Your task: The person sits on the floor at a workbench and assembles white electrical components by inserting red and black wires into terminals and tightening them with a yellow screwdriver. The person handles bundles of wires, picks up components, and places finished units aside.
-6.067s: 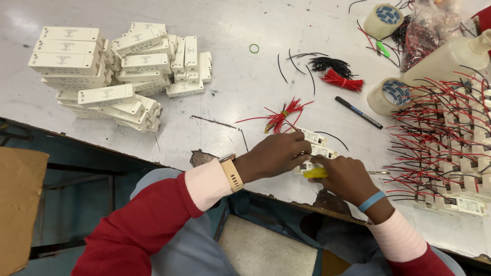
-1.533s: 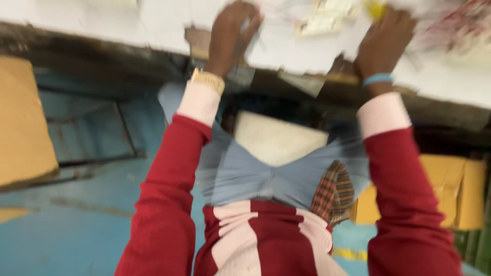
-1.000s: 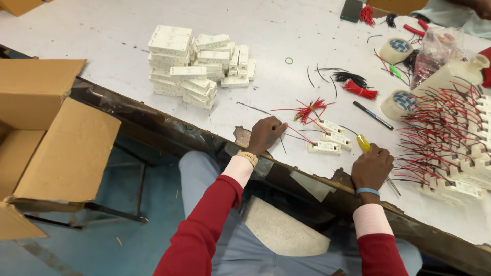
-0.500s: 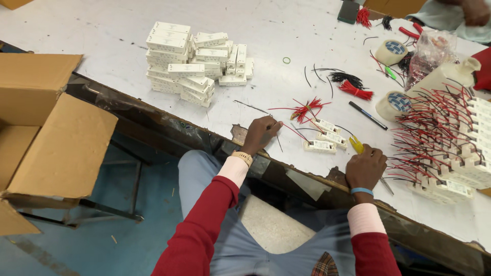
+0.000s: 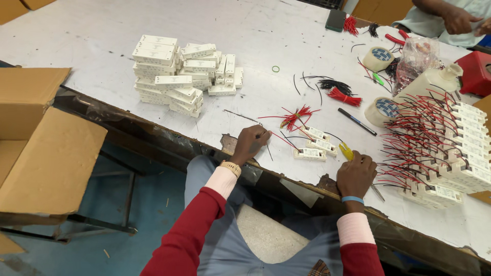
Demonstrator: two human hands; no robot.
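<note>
Nearest the camera, the left hand (image 5: pixel 250 144) is rested at the worn near edge of the white-topped work table (image 5: pixel 92 41), its fingers curled loosely over a thin black wire (image 5: pixel 268 150); whether the wire is actually pinched cannot be told. The right hand (image 5: pixel 356 174) is clenched around a yellow-handled hand tool (image 5: pixel 347 151), whose tip points up the table. Between the two hands three small white rectangular plastic modules (image 5: pixel 309 153) are laid side by side, with a fan of loose red wires (image 5: pixel 295 117) just beyond them.

Bare table is left between the left hand and the stack of white rectangular boxes (image 5: pixel 176 76) further up on the left, and most of the far left of the top is also open. To the right the room is taken up by a crowded row of white modules with red wire tails (image 5: pixel 440 148), which reaches the near edge. Below the table on the left, an open brown cardboard carton (image 5: pixel 46 153) is seen standing beside the edge.

Compared with half a second earlier, both hands are found in nearly the same places, with the tool held as before; only the view has shifted slightly.

Further off, a black pen (image 5: pixel 357 121), two rolls of tape with blue-printed cores (image 5: pixel 381 110), a bundle of black wires (image 5: pixel 332 84) beside a bundle of short red ones, a white plastic bottle (image 5: pixel 429 82) and a clear plastic bag (image 5: pixel 417 53) are seen. At the far corner another person's hand (image 5: pixel 455 20) is visible.
</note>
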